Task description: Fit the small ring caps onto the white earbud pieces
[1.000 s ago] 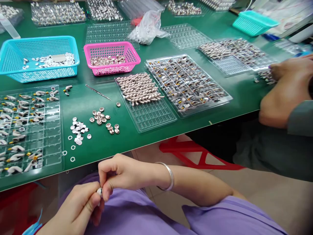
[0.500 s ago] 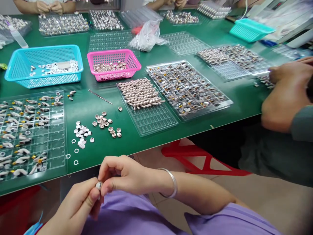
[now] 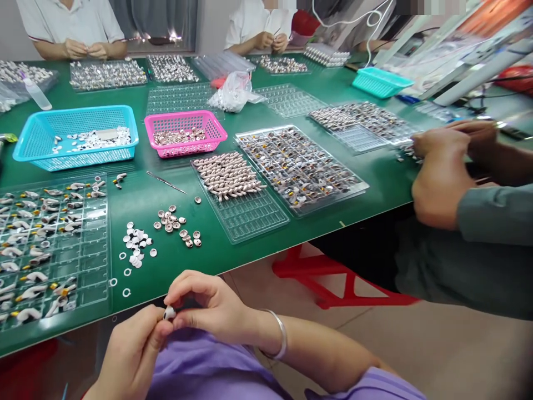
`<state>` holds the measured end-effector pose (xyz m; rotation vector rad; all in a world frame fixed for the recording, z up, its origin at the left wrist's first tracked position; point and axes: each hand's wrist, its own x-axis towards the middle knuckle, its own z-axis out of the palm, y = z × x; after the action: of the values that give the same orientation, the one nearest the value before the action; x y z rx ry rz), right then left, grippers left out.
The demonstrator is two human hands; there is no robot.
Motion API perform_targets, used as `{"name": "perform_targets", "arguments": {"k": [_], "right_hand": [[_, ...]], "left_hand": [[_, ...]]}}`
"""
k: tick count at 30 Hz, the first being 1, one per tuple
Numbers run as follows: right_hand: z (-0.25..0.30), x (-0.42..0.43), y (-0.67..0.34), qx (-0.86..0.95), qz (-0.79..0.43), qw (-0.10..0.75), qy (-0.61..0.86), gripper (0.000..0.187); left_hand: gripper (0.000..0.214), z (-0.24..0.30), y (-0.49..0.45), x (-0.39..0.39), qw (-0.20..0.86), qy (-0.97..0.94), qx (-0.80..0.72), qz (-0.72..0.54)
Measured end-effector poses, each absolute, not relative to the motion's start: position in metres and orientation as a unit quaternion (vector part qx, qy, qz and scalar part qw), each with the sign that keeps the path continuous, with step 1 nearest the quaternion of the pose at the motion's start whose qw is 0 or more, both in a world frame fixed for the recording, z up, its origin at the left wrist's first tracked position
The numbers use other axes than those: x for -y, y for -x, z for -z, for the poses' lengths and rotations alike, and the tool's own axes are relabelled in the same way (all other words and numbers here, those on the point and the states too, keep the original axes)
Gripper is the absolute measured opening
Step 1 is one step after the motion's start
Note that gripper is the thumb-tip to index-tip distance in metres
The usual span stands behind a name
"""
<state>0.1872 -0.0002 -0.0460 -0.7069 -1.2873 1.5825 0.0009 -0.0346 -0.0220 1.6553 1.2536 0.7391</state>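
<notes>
Below the table's near edge, my left hand (image 3: 133, 350) and my right hand (image 3: 208, 305) meet over my lap, both pinched on one small white earbud part (image 3: 169, 314). A silver bangle (image 3: 280, 333) sits on my right wrist. On the green table (image 3: 175, 166) just above my hands lie loose white rings (image 3: 135, 244) and small brown caps (image 3: 177, 222). A clear tray (image 3: 45, 244) at the left holds several white earbud pieces.
A blue basket (image 3: 77, 136) and a pink basket (image 3: 185, 133) stand behind the loose parts, with tweezers (image 3: 166, 182) between. Two clear trays (image 3: 237, 189) (image 3: 297, 166) of parts lie to the right. A co-worker's hands (image 3: 441, 161) work at the right edge; other people sit at the far side.
The view has tilted upward, showing more of the far table and seated people. My hands stay pinched together on the small part, shifted slightly.
</notes>
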Motion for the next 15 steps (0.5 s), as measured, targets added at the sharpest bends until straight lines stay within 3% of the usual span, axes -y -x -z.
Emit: {"name": "perform_targets", "arguments": {"k": [3, 6, 12, 15], "right_hand": [[0.046, -0.001, -0.187, 0.490, -0.678, 0.464, 0.291, 0.021], [0.049, 0.000, -0.184, 0.432, -0.717, 0.458, 0.301, 0.024], [0.048, 0.000, -0.187, 0.357, -0.767, 0.430, 0.316, 0.031], [0.037, -0.028, -0.217, 0.483, -0.651, 0.465, 0.357, 0.026]], "left_hand": [[0.051, 0.021, -0.008, 0.032, 0.645, -0.491, -0.515, -0.280], [0.056, 0.017, -0.016, 0.027, 0.745, -0.354, -0.491, -0.280], [0.060, 0.013, -0.023, 0.021, 0.763, -0.296, -0.497, -0.288], [0.061, 0.013, -0.016, 0.022, 0.746, -0.308, -0.517, -0.287]]}}
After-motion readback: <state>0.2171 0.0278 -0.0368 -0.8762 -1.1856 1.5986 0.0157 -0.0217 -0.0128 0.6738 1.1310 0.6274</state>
